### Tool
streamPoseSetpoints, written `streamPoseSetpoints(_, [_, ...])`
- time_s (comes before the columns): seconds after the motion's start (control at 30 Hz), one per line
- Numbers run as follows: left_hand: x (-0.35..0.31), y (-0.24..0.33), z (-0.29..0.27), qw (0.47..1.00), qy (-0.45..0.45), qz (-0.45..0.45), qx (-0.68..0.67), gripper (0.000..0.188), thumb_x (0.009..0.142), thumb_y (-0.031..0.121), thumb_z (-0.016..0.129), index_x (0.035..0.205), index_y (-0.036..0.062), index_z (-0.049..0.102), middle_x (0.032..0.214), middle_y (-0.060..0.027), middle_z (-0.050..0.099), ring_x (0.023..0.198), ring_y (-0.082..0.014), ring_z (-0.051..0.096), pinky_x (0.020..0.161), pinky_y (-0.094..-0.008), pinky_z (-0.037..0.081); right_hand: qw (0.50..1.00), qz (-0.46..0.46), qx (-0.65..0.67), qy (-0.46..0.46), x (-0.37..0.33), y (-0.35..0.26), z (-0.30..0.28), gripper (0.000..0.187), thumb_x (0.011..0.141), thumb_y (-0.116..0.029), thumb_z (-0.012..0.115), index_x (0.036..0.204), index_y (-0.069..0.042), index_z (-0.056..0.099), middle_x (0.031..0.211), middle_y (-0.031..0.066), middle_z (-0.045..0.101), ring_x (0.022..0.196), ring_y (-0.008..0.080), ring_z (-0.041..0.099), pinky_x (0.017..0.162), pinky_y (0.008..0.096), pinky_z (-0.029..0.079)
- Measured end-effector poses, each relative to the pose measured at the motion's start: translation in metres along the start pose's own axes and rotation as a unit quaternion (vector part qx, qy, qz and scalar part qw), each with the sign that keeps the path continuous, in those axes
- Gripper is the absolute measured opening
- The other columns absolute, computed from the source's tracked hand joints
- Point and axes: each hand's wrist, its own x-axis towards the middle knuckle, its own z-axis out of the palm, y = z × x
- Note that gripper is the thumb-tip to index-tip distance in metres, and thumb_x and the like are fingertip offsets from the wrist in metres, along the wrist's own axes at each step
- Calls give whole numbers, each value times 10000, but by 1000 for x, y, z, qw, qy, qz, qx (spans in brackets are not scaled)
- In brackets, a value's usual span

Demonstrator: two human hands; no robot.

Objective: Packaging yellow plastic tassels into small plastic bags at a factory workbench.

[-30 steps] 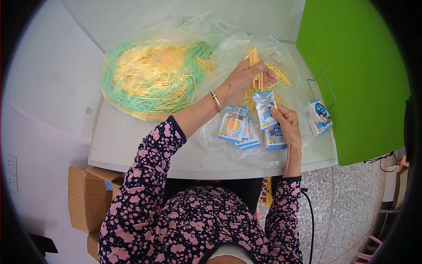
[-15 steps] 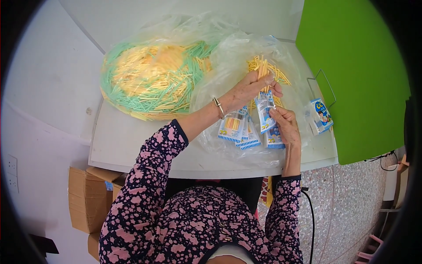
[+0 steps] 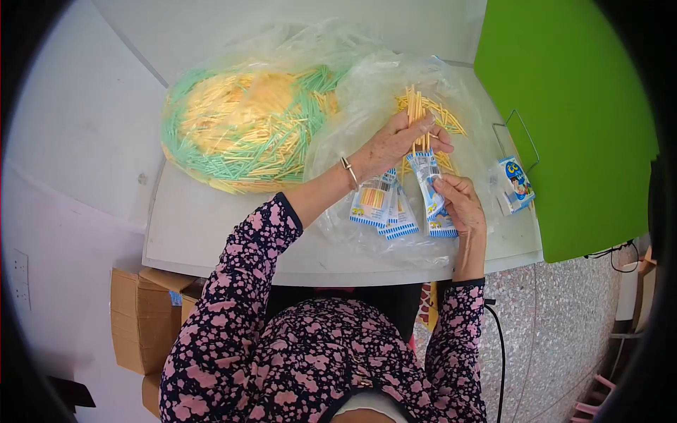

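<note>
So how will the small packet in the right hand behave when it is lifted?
The packet probably flexes: thin film, pinched by the right hand alone. It looks light. The sticks the left hand feeds in may stiffen it, and may slip out if it tilts.

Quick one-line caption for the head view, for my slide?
Left hand feeds a bundle of yellow sticks into a small blue-striped packet held by the right hand.
</note>
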Motion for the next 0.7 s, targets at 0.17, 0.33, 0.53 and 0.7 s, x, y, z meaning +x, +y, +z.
streamPoseSetpoints(0.17, [0, 2, 0, 1000, -13, 4, -24, 387, 936, 351, 417, 1127, 14, 430, 990, -115, 585, 972, -246, 602, 797, -323, 504, 1000, 13, -2, -5, -2, -1, -3, 162, 838, -124, 602, 909, 17, 638, 795, 17, 635, 694, 63, 566, 637, 196, 444])
streamPoseSetpoints(0.33, [0, 2, 4, 998, 4, -7, -56, 317, 933, 325, 439, 1014, 19, 456, 947, -130, 599, 933, -244, 614, 803, -327, 493, 1000, 12, -5, -1, -2, 0, -3, 169, 838, -125, 602, 917, 20, 637, 790, 16, 633, 681, 58, 560, 633, 193, 441])
streamPoseSetpoints(0.53, [-3, 5, 9, 1000, 18, -1, 21, 366, 941, 339, 412, 1094, 12, 475, 984, -100, 588, 970, -202, 584, 808, -300, 488, 999, -18, -39, 20, 1, 2, -2, 173, 845, -127, 597, 928, 19, 641, 801, 19, 634, 678, 51, 551, 621, 190, 436])
streamPoseSetpoints(0.7, [-5, -4, 3, 997, 26, 5, 67, 368, 938, 356, 420, 1068, 23, 509, 995, -90, 591, 935, -128, 562, 801, -267, 476, 993, -69, -65, 73, 0, -6, 16, 162, 841, -149, 611, 865, 3, 663, 739, 5, 630, 625, 38, 526, 557, 179, 415])
